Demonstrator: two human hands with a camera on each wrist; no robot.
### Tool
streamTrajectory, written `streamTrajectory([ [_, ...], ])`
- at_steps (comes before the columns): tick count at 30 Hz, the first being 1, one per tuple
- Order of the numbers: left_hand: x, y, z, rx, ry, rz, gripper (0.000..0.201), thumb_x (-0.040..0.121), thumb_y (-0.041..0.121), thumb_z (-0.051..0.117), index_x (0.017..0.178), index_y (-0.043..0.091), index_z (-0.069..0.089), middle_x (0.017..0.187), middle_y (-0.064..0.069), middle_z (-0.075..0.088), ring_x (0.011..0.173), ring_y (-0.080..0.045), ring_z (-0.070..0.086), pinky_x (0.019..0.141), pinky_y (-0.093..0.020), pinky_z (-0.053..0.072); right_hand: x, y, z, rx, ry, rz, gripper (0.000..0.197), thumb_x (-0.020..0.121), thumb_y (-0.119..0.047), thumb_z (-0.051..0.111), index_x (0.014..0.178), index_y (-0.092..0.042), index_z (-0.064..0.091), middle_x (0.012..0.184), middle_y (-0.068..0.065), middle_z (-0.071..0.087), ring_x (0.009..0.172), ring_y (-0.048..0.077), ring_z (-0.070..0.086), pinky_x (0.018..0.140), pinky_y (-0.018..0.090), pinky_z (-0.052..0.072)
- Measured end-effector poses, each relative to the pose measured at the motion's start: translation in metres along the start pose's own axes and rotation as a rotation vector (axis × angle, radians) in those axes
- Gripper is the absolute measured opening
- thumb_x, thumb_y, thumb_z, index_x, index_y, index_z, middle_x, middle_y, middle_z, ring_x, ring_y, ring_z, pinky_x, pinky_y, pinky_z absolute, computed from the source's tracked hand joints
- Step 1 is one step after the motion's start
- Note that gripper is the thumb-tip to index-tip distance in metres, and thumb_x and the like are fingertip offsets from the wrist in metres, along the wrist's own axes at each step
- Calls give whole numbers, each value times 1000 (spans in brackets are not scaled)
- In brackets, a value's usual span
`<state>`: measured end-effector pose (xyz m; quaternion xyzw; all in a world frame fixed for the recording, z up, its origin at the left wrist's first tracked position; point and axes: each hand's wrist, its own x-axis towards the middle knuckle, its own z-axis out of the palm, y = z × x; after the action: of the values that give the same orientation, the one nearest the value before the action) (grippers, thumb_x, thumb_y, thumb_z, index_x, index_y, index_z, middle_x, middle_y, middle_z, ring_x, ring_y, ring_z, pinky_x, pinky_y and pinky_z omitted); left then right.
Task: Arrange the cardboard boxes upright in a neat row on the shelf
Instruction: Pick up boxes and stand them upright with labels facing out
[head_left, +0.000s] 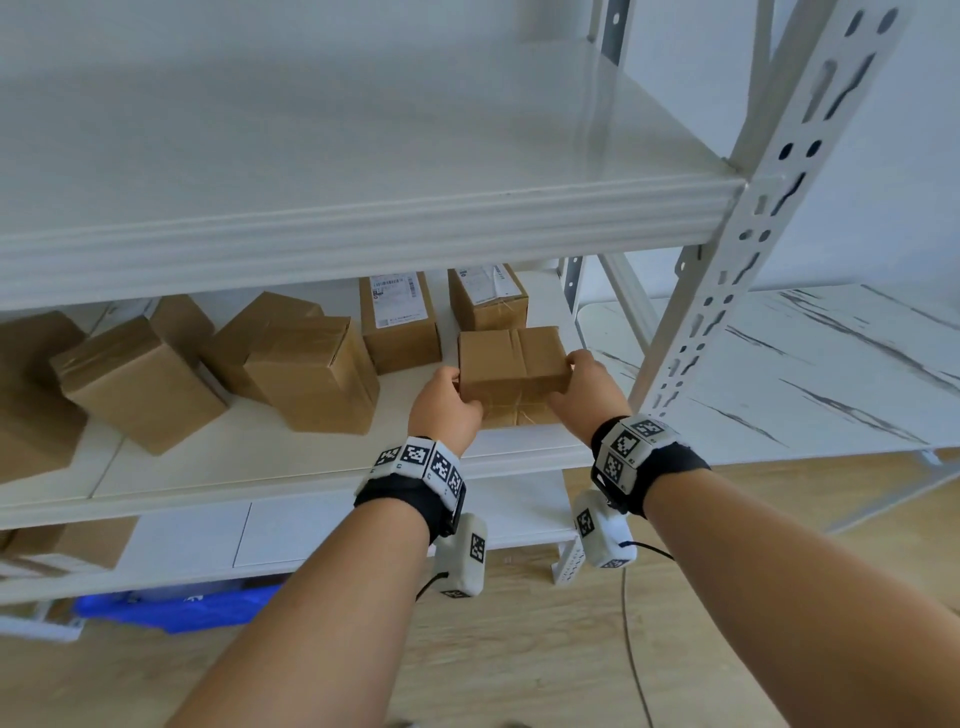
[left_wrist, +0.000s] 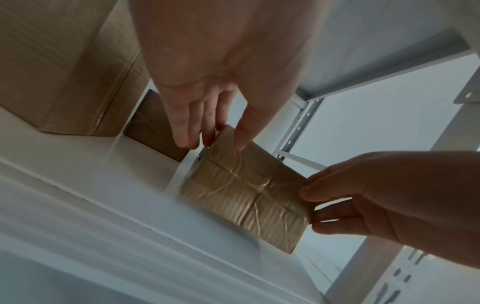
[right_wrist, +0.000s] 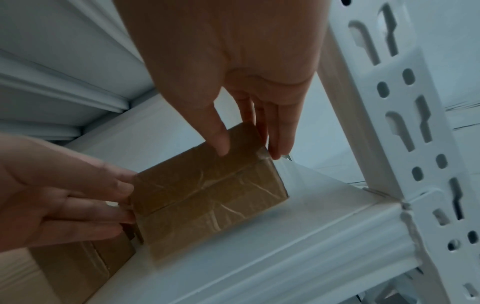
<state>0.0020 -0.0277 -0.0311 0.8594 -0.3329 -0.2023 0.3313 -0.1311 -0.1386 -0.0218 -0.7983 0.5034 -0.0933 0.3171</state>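
- A white metal rack (head_left: 769, 218) with slotted uprights stands before a pale wall (head_left: 909, 156).
- The floor (head_left: 519, 649) is of light wood planks.
- A white marble-pattern table (head_left: 805, 374) stands right of the rack.
- A blue bin (head_left: 176, 613) sits under the lowest shelf.

The upper shelf board (head_left: 363, 228) hides the tops of the two labelled boxes (head_left: 399, 317) at the back of the middle shelf (head_left: 260, 467); their label print is too small to read. At the shelf's left end, a box (head_left: 26, 395) is cut off by the head view's edge. The left hand (head_left: 447, 408) and right hand (head_left: 584, 387) cover the side faces of the small box (head_left: 511, 364).
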Motion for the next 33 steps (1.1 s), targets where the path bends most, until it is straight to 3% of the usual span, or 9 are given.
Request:
streamTrajectory([
  [3,-3,3,-9,-112,89,19,42,84,11,61,124,17,53,113,-1,64,94,-17,61,76,-28,48,-5,-6,-5,105,45,-27,48,85,-14,52,132,-12,41,119,10,54,93,25,59,76,35,52],
  [6,-5,7,-17,-169,142,13,54,86,16,63,136,22,44,124,-3,58,107,-20,60,91,-37,52,-9,-12,-10,192,87,-43,51,90,-18,52,138,-12,37,118,10,57,89,20,56,71,30,46],
  [9,-9,10,-24,-155,122,50,59,88,25,64,141,23,40,132,-3,49,116,-20,55,96,-31,46,-12,-15,-14,253,70,-35,58,91,-22,54,143,-14,31,110,7,59,88,18,55,72,28,43],
  [12,-13,10,-24,55,42,89,53,90,28,63,139,21,44,137,-7,42,117,-23,54,93,-25,41,-15,-15,-14,230,1,-31,62,92,-24,55,147,-16,27,108,6,59,89,17,53,75,28,43],
  [14,-15,9,-22,186,22,123,49,92,30,59,138,19,46,139,-9,40,122,-26,51,102,-33,44,-16,-14,-12,217,-15,-24,61,93,-24,53,148,-16,26,118,8,60,92,18,53,78,28,43],
  [21,-14,14,-16,534,-21,457,54,84,48,62,132,24,54,135,2,53,127,-21,45,108,-36,32,-17,-6,-9,281,43,93,44,100,-29,34,143,-16,35,133,12,54,116,27,54,83,28,38],
  [25,-14,8,-13,493,-4,456,49,89,32,64,136,22,53,135,1,52,127,-20,45,105,-34,38,-20,2,-7,253,5,114,45,98,-23,33,143,-16,35,137,13,51,120,29,52,90,32,39],
  [29,-11,12,-21,480,-23,393,49,90,34,63,137,24,51,136,1,52,125,-21,48,102,-36,43,-21,7,-2,191,-39,154,49,96,-20,36,144,-13,32,132,15,54,115,31,55,86,33,42],
  [33,-3,11,-39,447,-49,305,48,91,37,61,136,25,50,134,-2,54,118,-22,55,95,-35,47,-20,7,6,142,-94,157,51,97,-26,38,145,-9,31,136,14,52,120,29,53,94,34,41],
])
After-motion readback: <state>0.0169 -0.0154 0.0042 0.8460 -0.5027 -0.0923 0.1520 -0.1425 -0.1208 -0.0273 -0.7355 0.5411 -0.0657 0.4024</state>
